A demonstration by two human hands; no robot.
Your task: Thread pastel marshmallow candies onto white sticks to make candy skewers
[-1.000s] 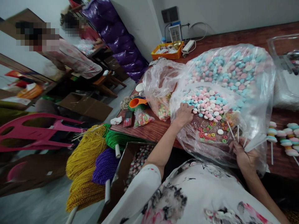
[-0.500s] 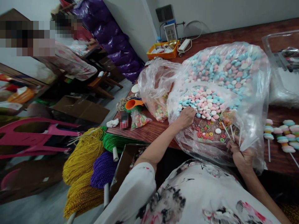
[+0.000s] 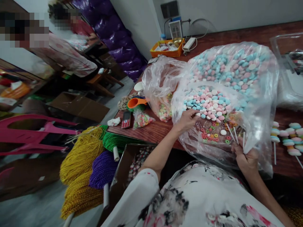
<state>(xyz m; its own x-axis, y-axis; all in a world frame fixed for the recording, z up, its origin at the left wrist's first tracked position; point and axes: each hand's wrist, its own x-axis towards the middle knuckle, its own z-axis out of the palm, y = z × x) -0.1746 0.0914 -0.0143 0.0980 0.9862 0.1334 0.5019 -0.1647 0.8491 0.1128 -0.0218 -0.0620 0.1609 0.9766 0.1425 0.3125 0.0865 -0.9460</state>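
Note:
A big clear plastic bag lies on the table, filled with pink, blue and white round candy-like pieces. At the bag's mouth, small colourful rings and a single white disc are spread out. My left hand rests at the near left edge of the pile, fingers pinched together; whatever is between them is hidden. In my right hand, closed beside the bag's right side, are several thin white sticks pointing up and away.
Finished-looking stacks of pieces on sticks lie at right. Left of the bag are a smaller bag of rings, an orange scoop and a phone. Yellow cord bundles stand below. Two people sit at the far left.
The view has shifted slightly. My left hand stays at the pile's edge with its fingers a little more extended in a pinch. My right hand keeps hold of the sticks.

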